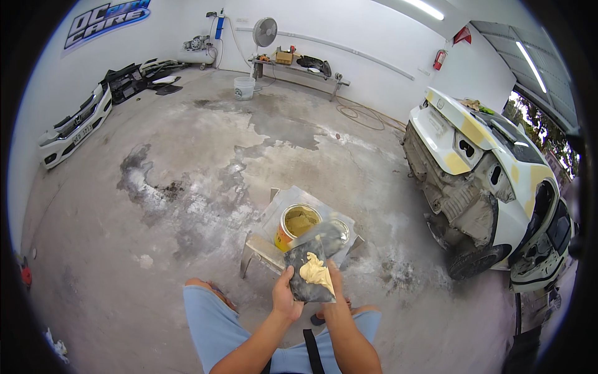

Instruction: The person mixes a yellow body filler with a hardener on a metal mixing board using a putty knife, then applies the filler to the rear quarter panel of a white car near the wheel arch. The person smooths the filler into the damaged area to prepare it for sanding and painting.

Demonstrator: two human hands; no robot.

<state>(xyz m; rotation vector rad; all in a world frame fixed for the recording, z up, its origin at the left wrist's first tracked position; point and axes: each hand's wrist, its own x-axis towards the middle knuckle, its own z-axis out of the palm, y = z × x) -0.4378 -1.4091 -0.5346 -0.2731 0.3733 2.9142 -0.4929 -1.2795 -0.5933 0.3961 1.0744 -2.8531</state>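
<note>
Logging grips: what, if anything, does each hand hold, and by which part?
The left hand holds a dark mixing board by its left edge; what the right hand holds cannot be told.

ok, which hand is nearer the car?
Right: the right hand is left of the car, by the right edge of the board; the left hand, on its left edge, is farther left.

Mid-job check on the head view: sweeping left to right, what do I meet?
White front bumper → air compressor → pale bucket → open can → right hand → white car with yellow patches.
</note>
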